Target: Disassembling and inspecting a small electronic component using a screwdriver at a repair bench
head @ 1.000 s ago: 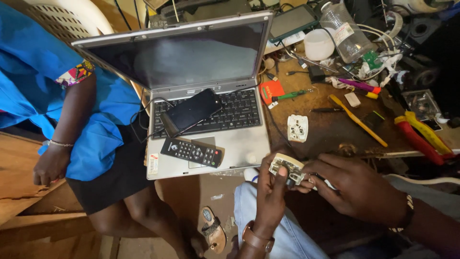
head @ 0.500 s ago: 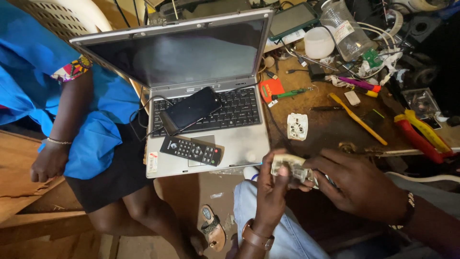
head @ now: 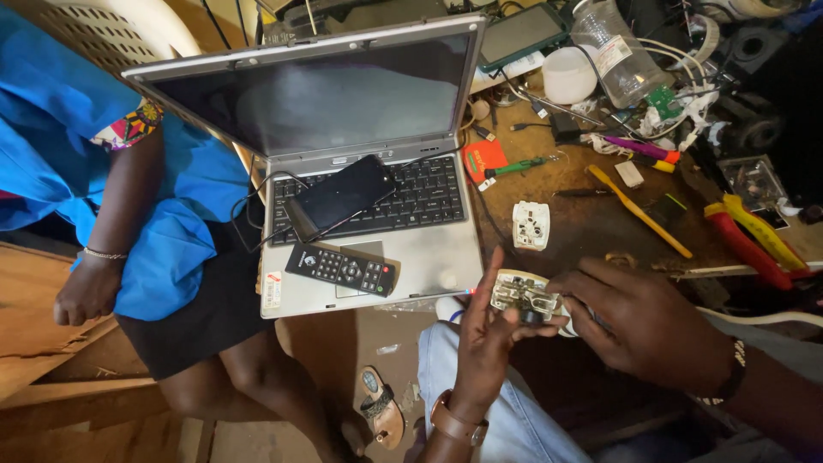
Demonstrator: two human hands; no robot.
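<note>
- Two hands are working here: the left hand [head: 484, 339] and the right hand [head: 647, 321] are both closing on one small cream socket insert [head: 521, 294], holding it just off the worktop's near edge, above the person's denim knee [head: 514, 411].
- The left hand is gripping it from below, thumb standing up along its left side; the right hand is pinching its right end, fingers curled.
- That insert is looking pale and boxy, with metal contacts and dark slots showing on its upturned face.
- A second white plug piece [head: 531, 225] is lying alone on the brown worktop [head: 591, 214], just right of the laptop.
- One silver laptop [head: 369, 171] is sitting open at the worktop's left edge, carrying one black phone [head: 343, 193] on its keys and one black remote [head: 341, 268] on its palm rest.
- One yellow-handled tool [head: 639, 210] is lying slantwise mid-worktop; red-and-yellow pliers [head: 754, 236] are resting toward the right edge; one clear plastic bottle [head: 617, 51] is leaning at the far edge.
- Against half a second ago: the insert is sitting a touch further right, the left thumb is rising higher beside it, and the laptop's load is unchanged.
- Another person in a blue garment [head: 86, 146] is seated beside the laptop, one hand [head: 86, 291] hanging closed.
</note>
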